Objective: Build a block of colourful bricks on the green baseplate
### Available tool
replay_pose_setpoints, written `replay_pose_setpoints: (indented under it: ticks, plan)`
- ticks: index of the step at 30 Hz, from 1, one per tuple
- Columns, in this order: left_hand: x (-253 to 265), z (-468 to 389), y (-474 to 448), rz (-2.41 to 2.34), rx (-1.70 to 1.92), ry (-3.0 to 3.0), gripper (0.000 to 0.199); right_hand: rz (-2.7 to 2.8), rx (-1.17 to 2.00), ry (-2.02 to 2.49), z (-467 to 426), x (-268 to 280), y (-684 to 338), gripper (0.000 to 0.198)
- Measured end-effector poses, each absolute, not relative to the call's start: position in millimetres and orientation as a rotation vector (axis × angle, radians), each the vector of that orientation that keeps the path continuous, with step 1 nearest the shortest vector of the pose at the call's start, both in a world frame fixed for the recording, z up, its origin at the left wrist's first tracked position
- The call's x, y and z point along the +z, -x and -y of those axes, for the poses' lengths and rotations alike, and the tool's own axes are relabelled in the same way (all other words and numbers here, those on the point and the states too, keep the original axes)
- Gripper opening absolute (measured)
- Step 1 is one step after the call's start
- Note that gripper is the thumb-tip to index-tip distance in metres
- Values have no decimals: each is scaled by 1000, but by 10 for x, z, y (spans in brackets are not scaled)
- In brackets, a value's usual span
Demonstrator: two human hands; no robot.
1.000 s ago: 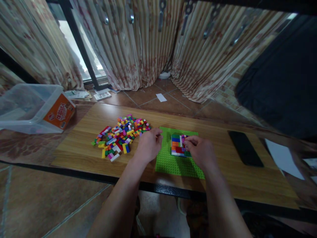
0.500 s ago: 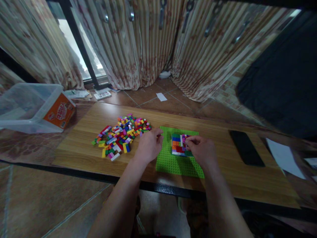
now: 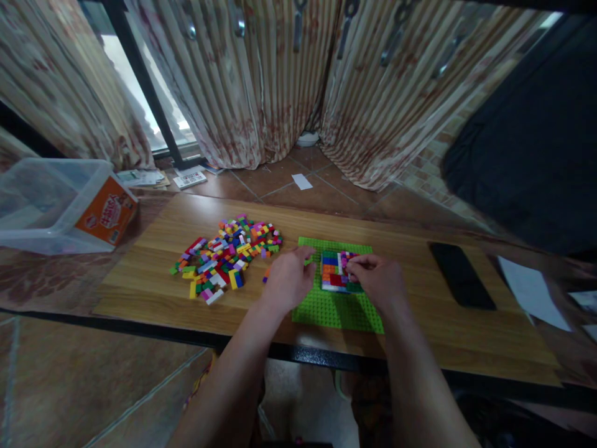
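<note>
A green studded baseplate (image 3: 317, 314) lies on the wooden board, bearing a low block of multicoloured toy bricks (image 3: 330, 270). My right hand (image 3: 380, 280) is over the block's right side, thumb and fingertips pinched on a small toy brick, mostly hidden by the fingers. The hand covers part of the block's right edge. At the baseplate's left edge hovers my left hand (image 3: 290, 279), thumb and fingers apart, with nothing visible between them. Left of it spreads a loose pile of coloured toy bricks (image 3: 228, 249); a few bricks lie close beside the left hand.
The wooden board (image 3: 153, 261) carries a black phone (image 3: 461, 275) to the right. Beyond it lies a white paper sheet (image 3: 532, 292). At far left stands a clear plastic bin (image 3: 41, 239) with an orange label. Curtains (image 3: 261, 93) hang behind.
My left hand has moved slightly right, towards the brick block, showing a few loose bricks beside it. My right hand stays pinched at the block's right side. The camera view shifted slightly.
</note>
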State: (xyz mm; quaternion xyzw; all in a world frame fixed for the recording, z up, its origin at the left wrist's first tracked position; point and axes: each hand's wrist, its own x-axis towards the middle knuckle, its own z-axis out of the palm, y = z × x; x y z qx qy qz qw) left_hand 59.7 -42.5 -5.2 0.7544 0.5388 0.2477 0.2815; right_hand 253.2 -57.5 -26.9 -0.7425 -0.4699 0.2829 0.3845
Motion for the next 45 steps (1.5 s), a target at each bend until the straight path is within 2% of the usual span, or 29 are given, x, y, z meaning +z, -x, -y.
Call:
replay_pose_setpoints:
  ticks: [6,19,24,28,35,45]
  plan:
    - [-112,507,-725,-1375,550,-2126,43,1147,749,1900,575,-234,-2512,12]
    - [-97,503,-681,-1364,547,-2132,43,1106,792,1840,581,-286,-2540,14]
    - [-62,401,-556,-1433,717,-2046,36,994,724,1733,590,-100,-2519,17]
    - [-58,277,-376,-1509,996,-1837,28,948,681,1589,606,35,-2393,18]
    - [-50,129,-153,-1422,1602,-1115,21,1407,793,1428,730,6,-1971,14]
    - [46,163,-154,-1310,1660,-927,18,2040,559,1585,882,-195,-1431,12]
